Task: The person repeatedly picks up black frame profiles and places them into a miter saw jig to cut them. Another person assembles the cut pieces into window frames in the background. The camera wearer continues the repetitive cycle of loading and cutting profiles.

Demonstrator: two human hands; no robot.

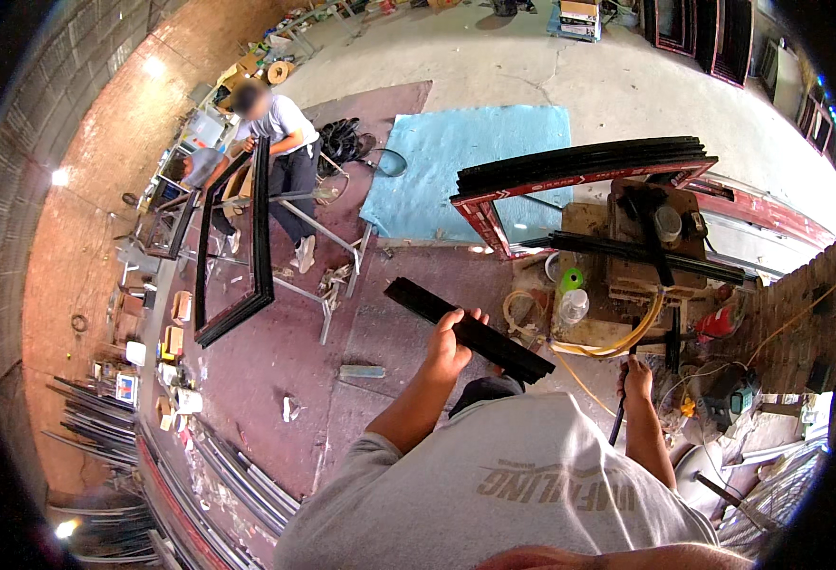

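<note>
My left hand (pixel 447 348) is closed around a short black profile bar (pixel 503 351), which looks like a bundle of grooved strips. The bar slants in front of me, one end pointing away to the left. On the right, my right hand (pixel 637 379) grips a thin dark strip (pixel 617 424) held close to upright beside the workbench (pixel 594 332). Its upper end reaches toward a yellow hose (pixel 638 332) looped along the bench edge. A clear plastic cup (pixel 575 305) and a green-topped bottle (pixel 572 279) stand on the bench between my hands.
Black-and-red frames (pixel 579 169) lie stacked beyond the bench. A co-worker (pixel 285 133) handles a large black frame (pixel 264 228) over metal trestles (pixel 346 249) at the left. A blue sheet (pixel 465 166) covers floor ahead. Long profiles (pixel 237 465) lie at the lower left; a power tool (pixel 730 394) sits right.
</note>
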